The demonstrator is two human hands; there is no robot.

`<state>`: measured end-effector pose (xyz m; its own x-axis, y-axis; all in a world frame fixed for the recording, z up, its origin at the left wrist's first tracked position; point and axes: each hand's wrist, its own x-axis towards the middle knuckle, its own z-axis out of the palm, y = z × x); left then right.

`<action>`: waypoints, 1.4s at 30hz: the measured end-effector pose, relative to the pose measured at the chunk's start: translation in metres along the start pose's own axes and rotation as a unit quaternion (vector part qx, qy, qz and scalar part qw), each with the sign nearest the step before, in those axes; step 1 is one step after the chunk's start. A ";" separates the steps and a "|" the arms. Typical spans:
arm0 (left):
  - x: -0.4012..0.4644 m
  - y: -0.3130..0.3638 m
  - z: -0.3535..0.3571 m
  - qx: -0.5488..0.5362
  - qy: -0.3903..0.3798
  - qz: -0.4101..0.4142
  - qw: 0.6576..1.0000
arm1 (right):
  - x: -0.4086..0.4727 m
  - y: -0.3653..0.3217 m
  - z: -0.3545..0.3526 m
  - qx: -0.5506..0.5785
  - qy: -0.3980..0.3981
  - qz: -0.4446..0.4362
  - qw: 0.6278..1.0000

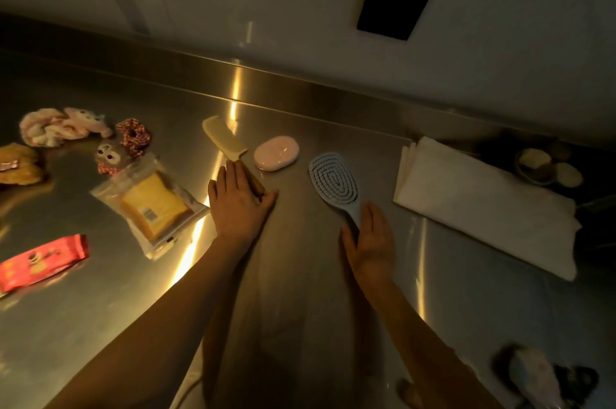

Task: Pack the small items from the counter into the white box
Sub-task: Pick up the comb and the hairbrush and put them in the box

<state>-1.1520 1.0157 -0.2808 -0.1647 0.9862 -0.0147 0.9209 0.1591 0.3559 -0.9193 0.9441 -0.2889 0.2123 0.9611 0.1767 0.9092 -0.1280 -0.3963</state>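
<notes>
The left hand (237, 201) lies flat, fingers straight, on the handle of a cream comb (224, 139). The right hand (370, 237) curls around the handle of a blue hairbrush (334, 177). Both rest on a steel counter (300, 292). A pink oval case (276, 152) sits between comb and brush. Scrunchies (135, 136), a yellow packet (154, 205) and a red wrapper (41, 262) lie left. Folded white material (483, 205), possibly the flattened box, lies right.

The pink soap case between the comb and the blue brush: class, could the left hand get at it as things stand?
Probably yes. The pink soap case lies in the open just beyond the left hand, which rests on the comb handle. Nothing lies between them.
</notes>
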 end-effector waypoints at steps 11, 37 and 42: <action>-0.011 0.012 -0.005 -0.043 0.028 -0.026 0.998 | 0.006 0.000 0.003 0.026 0.003 0.011 1.000; -0.053 -0.009 -0.012 -0.186 0.138 -0.107 0.967 | -0.022 -0.015 -0.001 0.090 0.054 0.068 0.992; -0.053 -0.022 -0.020 -0.221 0.138 -0.087 0.962 | -0.025 -0.017 -0.007 0.085 0.068 0.075 0.991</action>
<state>-1.1708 0.9586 -0.2693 -0.4466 0.8871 0.1164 0.6407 0.2263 0.7337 -0.9375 0.9202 -0.2804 0.3975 0.8909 0.2197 0.7928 -0.2129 -0.5710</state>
